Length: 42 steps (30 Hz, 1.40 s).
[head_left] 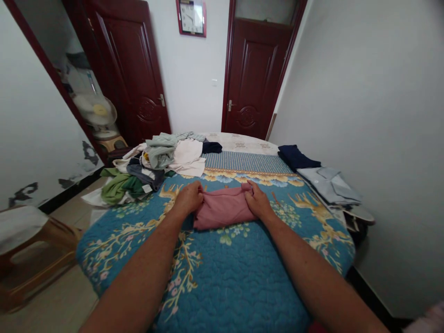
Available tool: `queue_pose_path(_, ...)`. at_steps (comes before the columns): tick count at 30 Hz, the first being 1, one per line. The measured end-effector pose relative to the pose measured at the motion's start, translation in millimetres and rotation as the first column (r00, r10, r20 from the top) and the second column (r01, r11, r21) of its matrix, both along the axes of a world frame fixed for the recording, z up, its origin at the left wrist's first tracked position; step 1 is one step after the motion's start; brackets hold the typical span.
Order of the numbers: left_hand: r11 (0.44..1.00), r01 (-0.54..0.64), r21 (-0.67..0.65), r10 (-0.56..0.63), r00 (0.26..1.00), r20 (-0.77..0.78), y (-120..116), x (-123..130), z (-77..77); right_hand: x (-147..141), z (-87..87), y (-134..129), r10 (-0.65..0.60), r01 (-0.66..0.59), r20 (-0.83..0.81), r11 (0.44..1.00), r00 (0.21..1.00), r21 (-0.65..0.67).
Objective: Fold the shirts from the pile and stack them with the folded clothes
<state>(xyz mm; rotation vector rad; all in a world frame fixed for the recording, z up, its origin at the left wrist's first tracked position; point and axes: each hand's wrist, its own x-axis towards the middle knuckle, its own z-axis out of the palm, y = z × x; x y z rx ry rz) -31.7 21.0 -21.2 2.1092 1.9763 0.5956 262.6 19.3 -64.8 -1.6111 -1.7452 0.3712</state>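
A pink cloth (225, 209), folded into a narrow rectangle, lies on the blue flowered cover (239, 273) in the middle of the view. Its left end is in my left hand (190, 198), whose fingers are closed on the upper corner. My right hand (257, 200) grips the upper right corner, thumb and fingers pressed on the fabric. The cloth's upper edge runs between both hands, and its lower edge rests on the cover.
Loose clothes (159, 155) are heaped at the table's back left. Folded dark blue garments (298, 157) and a folded grey shirt (329, 185) lie along the right edge. A wooden stool (38, 249) stands at the left. Behind are two dark red doors (258, 74).
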Motion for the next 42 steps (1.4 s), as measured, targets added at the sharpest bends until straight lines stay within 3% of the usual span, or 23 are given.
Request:
queue_pose_path(2,1.000,0.019,-0.006,-0.018,0.994,0.109,4.6,-2.6,-3.7,-0.7,1.2,-1.1,-0.013,0.013,0.012,1.000,1.000,-0.019)
queue_pose_path(6,0.992,-0.038,-0.118,0.065,0.969,0.239,11.0,-6.2,-6.1,-1.5,2.2,-3.6,-0.051,0.052,0.058,0.998,0.997,-0.025)
queue_pose_path(8,0.988,-0.042,-0.151,0.080,0.963,0.258,12.6,-7.2,-6.2,-1.5,2.1,-4.4,-0.069,0.071,0.085,0.997,0.994,-0.028)
queue_pose_path(16,0.996,0.039,-0.082,-0.019,0.971,0.238,14.3,-10.0,-8.2,1.0,-7.3,3.2,-0.073,0.072,0.106,0.997,0.992,0.013)
queue_pose_path(18,1.000,0.021,0.005,-0.021,0.987,0.161,12.6,-10.0,-5.6,1.6,-9.4,5.7,-0.081,0.073,0.108,0.995,0.991,0.073)
queue_pose_path(20,0.982,0.039,0.183,-0.051,0.997,0.063,8.5,-7.5,-1.0,1.2,-8.9,5.8,-0.099,0.079,0.134,0.985,0.986,0.153)
queue_pose_path(23,0.920,0.197,0.338,-0.197,0.980,-0.034,-3.8,4.5,4.4,-3.3,-4.5,-0.3,-0.106,0.056,0.204,0.971,0.973,0.234)
queue_pose_path(26,0.909,0.329,0.257,-0.301,0.943,-0.144,-21.7,26.6,-1.7,-14.4,-0.9,-12.1,-0.034,-0.026,0.275,0.977,0.961,0.213)
queue_pose_path(29,0.932,0.340,0.130,-0.303,0.923,-0.239,-35.9,47.9,-18.0,-26.4,-1.6,-21.4,0.024,-0.079,0.348,0.986,0.937,0.145)
queue_pose_path(32,0.954,0.292,0.075,-0.265,0.930,-0.255,-39.7,56.9,-30.1,-30.1,-3.6,-22.4,-0.021,0.003,0.363,0.999,0.932,0.051)
queue_pose_path(37,0.967,0.252,0.047,-0.233,0.940,-0.248,-36.6,53.8,-30.0,-21.5,-4.3,-16.2,-0.011,0.067,0.347,0.987,0.938,-0.148)
queue_pose_path(42,0.967,0.244,0.069,-0.218,0.939,-0.265,-37.1,54.1,-30.8,-25.8,-2.3,-22.4,-0.036,0.034,0.379,0.999,0.925,0.012)
